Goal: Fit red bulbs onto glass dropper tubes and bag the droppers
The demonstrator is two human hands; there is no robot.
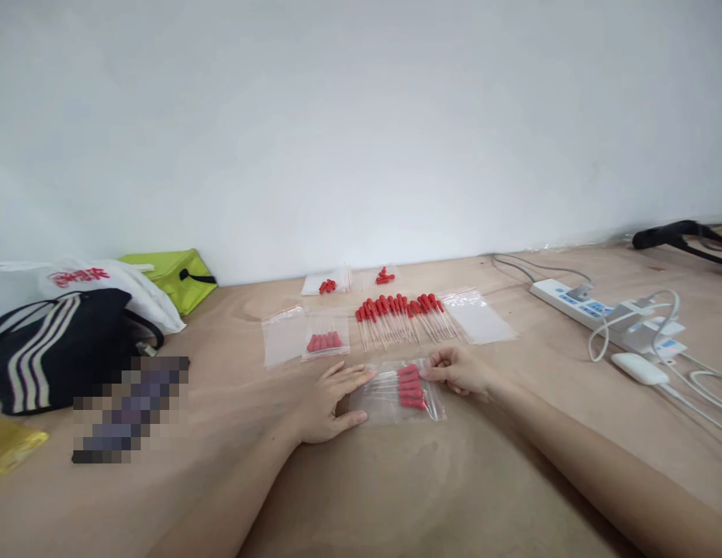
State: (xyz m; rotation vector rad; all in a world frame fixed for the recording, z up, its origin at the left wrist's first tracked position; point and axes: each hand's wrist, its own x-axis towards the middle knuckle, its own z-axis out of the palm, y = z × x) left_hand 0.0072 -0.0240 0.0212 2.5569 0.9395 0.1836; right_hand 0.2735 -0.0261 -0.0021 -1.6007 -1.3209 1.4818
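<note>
A clear plastic bag (384, 415) lies flat on the table, holding several red-tipped sticks (411, 385) laid sideways with their red ends to the right. At its left edge, my left hand (331, 403) rests with fingers apart, fingertips touching the plastic. My right hand (458, 370) pinches the bag's upper right edge between thumb and fingers. Just beyond lies a row of loose red-tipped sticks (399, 310). Left of that row is another bag (326, 322) with several red tips inside.
Flat clear bags (284, 337) (480, 316) flank the row. Small red pieces (327, 286) lie near the wall. A power strip (575, 302) with cables and a white adapter (638, 368) sits right; a black striped bag (58, 353) and a green bag (174, 275) stand left.
</note>
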